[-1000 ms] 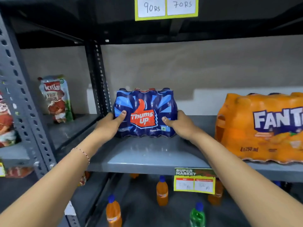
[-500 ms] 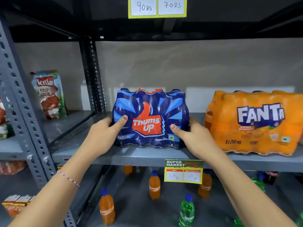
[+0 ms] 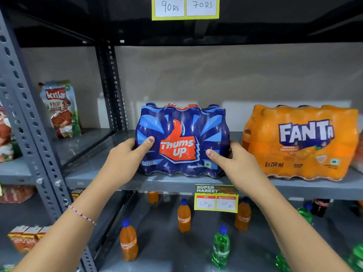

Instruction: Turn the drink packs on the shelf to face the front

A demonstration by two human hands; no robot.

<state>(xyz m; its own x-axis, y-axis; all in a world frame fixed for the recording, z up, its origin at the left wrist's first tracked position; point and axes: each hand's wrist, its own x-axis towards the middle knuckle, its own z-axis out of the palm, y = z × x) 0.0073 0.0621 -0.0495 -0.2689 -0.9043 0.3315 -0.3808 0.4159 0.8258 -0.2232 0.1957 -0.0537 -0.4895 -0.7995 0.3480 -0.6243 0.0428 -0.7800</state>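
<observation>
Two hands of ours clasp the blue Thums Up pack [image 3: 182, 140] at its ends, our left hand [image 3: 125, 156] on the left edge and our right hand [image 3: 235, 163] on the right, thumbs pressed to the printed front. It stands on the grey metal shelf [image 3: 172, 183] near the front lip, logo facing us, long axis running left to right. Its glossy shrink-wrap ripples over rounded bottle shapes; just beside it sits the orange Fanta pack [image 3: 302, 142], also logo-forward.

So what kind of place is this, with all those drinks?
Most likely a small supermarket. Handwritten price cards, a "Super Market" tag on the shelf, and Thums Up pack and Fanta pack on display.
</observation>
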